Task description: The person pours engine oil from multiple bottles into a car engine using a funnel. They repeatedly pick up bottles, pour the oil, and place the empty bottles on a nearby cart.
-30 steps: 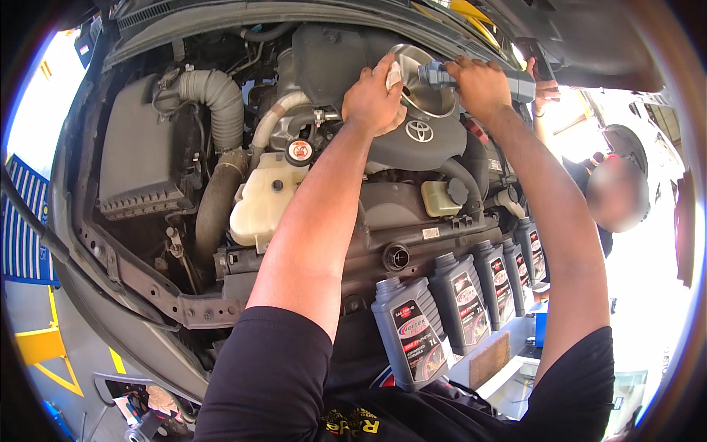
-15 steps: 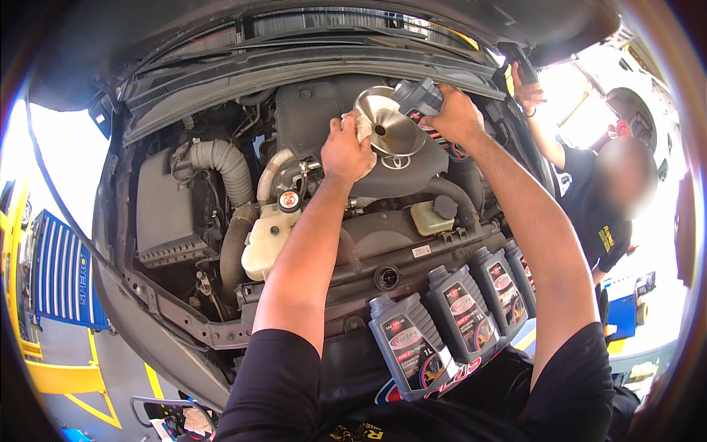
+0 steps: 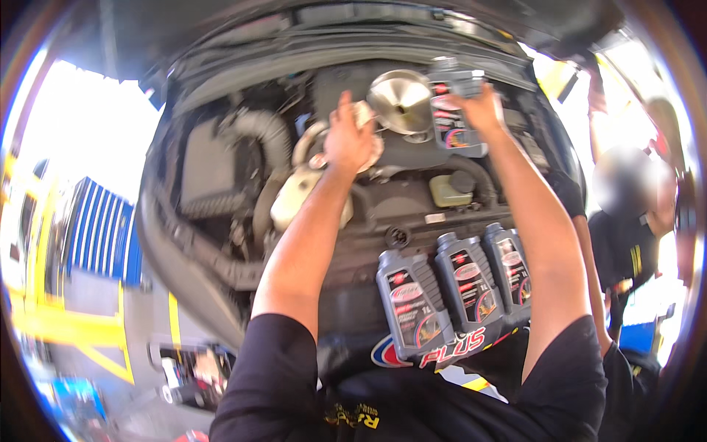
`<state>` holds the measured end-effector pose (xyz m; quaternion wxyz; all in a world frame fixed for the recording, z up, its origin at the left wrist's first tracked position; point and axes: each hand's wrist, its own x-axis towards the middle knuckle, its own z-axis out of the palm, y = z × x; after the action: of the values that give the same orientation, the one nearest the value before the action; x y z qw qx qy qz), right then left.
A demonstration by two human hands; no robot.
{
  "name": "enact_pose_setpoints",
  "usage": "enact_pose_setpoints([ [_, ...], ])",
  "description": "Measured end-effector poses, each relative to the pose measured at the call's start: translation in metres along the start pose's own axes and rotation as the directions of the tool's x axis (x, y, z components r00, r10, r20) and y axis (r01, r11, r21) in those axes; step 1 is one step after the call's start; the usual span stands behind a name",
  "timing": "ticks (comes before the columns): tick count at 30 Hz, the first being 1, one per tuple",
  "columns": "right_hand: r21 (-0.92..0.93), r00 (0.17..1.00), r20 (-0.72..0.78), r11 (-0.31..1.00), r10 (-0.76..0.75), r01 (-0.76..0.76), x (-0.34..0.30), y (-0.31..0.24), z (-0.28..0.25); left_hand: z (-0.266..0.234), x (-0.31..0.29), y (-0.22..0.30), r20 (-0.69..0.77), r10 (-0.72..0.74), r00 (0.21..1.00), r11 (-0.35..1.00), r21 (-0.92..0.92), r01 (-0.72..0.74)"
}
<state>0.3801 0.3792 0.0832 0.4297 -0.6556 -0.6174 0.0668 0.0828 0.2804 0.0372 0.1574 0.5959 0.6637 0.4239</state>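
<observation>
Over the engine, my right hand (image 3: 482, 110) grips a grey plastic motor oil bottle (image 3: 451, 136), held nearly upright just right of a metal funnel (image 3: 390, 92). The funnel stands over the dark engine cover, and its wide mouth faces up. My left hand (image 3: 349, 140) is left of the funnel with a pale rag (image 3: 363, 114) beneath its fingers; the rag's full shape is hidden and motion blurs it. Several similar bottles stand along the front of the engine bay, among them one oil bottle (image 3: 412, 309) at the left of the row.
A cream-coloured reservoir (image 3: 294, 199) sits below my left forearm, and a small capped reservoir (image 3: 451, 193) lies between my arms. The raised hood hangs overhead. Another person (image 3: 626, 243) stands at the right. A blue tool cabinet (image 3: 103, 232) is at the far left.
The bottle in my right hand has gone from tilted at the funnel to nearly upright beside it. My left hand has come off the funnel's rim with the rag. My view has shifted.
</observation>
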Motion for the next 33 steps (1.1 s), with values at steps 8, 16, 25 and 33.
enact_pose_setpoints([
  [8, 0.779, 0.929, 0.214, 0.627, -0.303, 0.025, 0.007, -0.004, -0.030, -0.144, -0.260, -0.039, 0.015, 0.148, 0.989, 0.983, -0.115, -0.145],
  [16, 0.912, 0.635, 0.308, 0.409, -0.709, 0.014, -0.182, -0.207, -0.027, -0.216, -0.558, -0.116, -0.314, -0.487, 0.815, 0.868, -0.280, 0.410],
  [25, 0.917, 0.077, 0.392, 0.383, -0.917, -0.110, -0.577, -0.399, 0.083, -0.201, -0.775, -0.280, -0.293, -0.917, 0.270, 0.353, -0.287, 0.891],
  [33, 0.704, 0.034, 0.710, 0.706, -0.704, -0.075, -0.881, -0.407, 0.206, -0.199, -0.915, -0.277, -0.198, -0.962, -0.189, 0.010, -0.715, 0.699],
])
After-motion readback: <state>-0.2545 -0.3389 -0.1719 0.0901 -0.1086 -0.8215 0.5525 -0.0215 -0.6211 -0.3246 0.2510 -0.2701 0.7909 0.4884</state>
